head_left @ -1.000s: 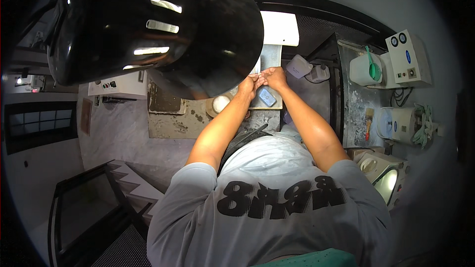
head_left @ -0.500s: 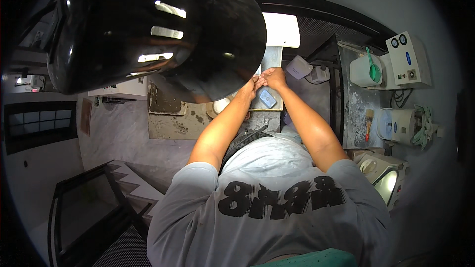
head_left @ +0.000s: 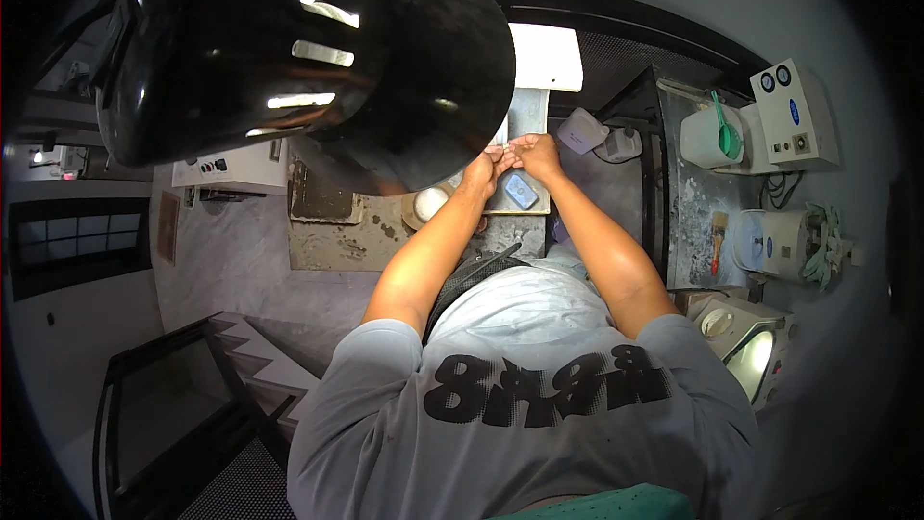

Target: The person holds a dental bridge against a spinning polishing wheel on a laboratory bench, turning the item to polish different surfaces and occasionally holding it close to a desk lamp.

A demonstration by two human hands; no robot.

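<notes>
Black lamp shade (head_left: 404,67) blocks part of your view.
Past its rim: a bowl (head_left: 431,202), your left hand (head_left: 484,171), a blue block (head_left: 521,192) on the pale bench (head_left: 541,204), your right hand (head_left: 536,154) meeting the left (fingers bent; whether they grip anything, I can't tell), then jugs (head_left: 582,131), brush (head_left: 718,241), green scoop (head_left: 729,143).

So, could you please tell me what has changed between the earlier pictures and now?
Very little: the black lamp appears slightly further left than half a second ago, uncovering more of the round container; a head shift may explain that. No grasp or release is visible. The left hand and right hand stay close together at the fingers, and the blue block stays near them.
</notes>
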